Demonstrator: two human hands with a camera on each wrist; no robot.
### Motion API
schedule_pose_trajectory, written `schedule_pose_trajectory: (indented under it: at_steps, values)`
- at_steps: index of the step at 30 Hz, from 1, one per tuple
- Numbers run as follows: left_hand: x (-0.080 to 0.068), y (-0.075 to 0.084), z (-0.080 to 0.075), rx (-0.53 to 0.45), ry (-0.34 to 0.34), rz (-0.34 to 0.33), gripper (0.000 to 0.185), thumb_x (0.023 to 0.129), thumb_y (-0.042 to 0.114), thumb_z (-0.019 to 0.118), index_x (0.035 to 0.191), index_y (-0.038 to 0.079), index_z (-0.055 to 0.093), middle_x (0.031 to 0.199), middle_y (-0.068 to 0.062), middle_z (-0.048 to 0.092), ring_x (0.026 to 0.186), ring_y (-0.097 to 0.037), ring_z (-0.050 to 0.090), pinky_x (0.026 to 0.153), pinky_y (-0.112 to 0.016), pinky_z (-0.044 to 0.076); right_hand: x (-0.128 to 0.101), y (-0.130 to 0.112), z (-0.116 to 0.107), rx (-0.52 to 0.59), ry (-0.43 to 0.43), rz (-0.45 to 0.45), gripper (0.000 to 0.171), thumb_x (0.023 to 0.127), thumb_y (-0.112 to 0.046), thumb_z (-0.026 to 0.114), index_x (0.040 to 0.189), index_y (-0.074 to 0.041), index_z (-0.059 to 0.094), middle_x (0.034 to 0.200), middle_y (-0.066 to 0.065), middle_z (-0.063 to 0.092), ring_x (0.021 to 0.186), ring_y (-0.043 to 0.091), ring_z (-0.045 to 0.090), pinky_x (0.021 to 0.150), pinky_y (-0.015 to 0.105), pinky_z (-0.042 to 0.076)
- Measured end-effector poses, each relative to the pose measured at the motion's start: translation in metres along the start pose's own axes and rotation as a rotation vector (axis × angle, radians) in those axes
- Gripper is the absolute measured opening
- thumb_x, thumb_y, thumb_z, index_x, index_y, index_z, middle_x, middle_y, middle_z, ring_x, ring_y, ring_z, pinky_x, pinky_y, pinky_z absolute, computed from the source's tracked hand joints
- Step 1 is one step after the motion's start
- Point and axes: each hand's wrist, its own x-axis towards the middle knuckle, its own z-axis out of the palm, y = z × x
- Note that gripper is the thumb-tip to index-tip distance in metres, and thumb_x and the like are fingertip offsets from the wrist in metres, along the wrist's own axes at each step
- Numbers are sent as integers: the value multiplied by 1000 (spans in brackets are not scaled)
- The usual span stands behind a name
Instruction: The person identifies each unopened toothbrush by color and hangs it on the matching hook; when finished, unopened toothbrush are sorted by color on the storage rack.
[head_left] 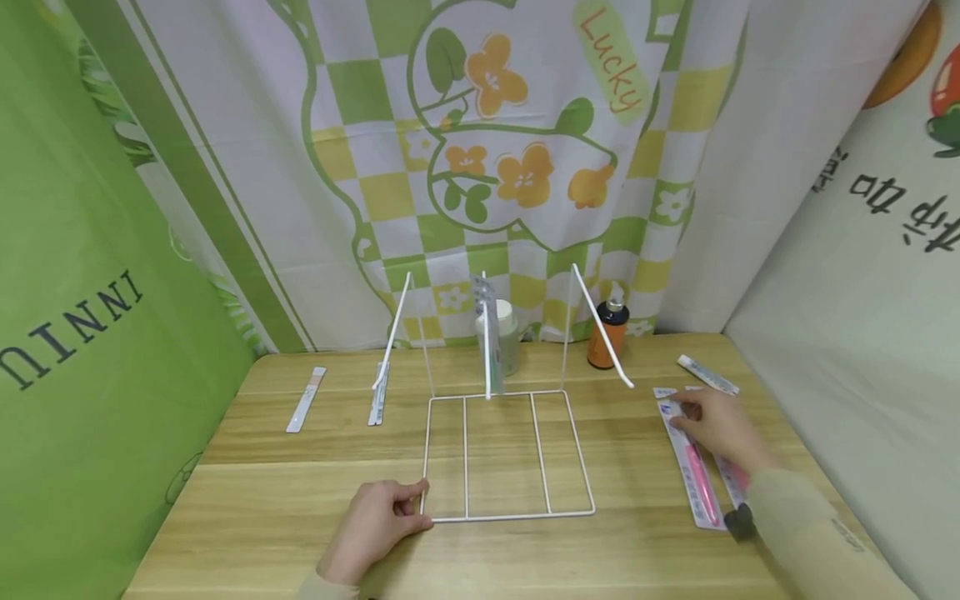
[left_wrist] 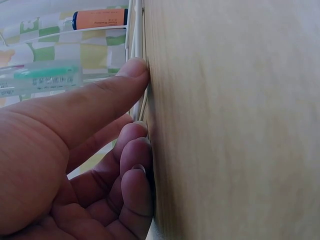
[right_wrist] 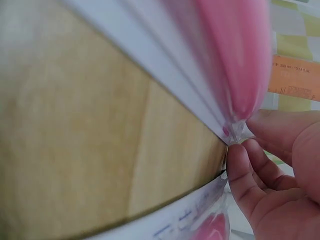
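Note:
A white wire rack (head_left: 510,517) stands on the wooden table, with three prongs jutting forward at the top. My left hand (head_left: 378,525) holds its front left corner between thumb and fingers, low against the tabletop. At the right, my right hand (head_left: 720,429) pinches the upper end of a toothbrush pack (head_left: 697,483) with a pink handle. The right wrist view shows thumb and finger at the clear plastic near the tip of the pink handle (right_wrist: 240,60). A second pink pack (head_left: 733,479) lies beside it, partly under the right arm.
A clear pack (head_left: 480,292) hangs on the middle prong. Behind the rack stand a white-capped jar (head_left: 510,346) and an orange pump bottle (head_left: 603,342). Slim packets (head_left: 306,400) lie at the left, and a white tube-like item (head_left: 708,375) lies beyond the right hand.

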Motion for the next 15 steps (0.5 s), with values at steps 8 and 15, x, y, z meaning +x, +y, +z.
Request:
schedule_pose_trajectory:
  at_steps: [8,15]
  values:
    - [2,-1,7,34,-18,-7,50,78,20,98,122,3,80,74,14,62,63,1,51,58,-23,48,-7,7,-2,17,-23,34,42,94,-16,84,128,5,72,82,0,61,73,17,52,66,35,46]
    - [6,1,5,61,9,-47,48,77,20,99,120,6,82,73,15,61,62,0,50,59,-24,46,2,5,-5,47,-44,86,43,97,-19,82,132,3,71,79,3,59,69,19,50,63,37,43]
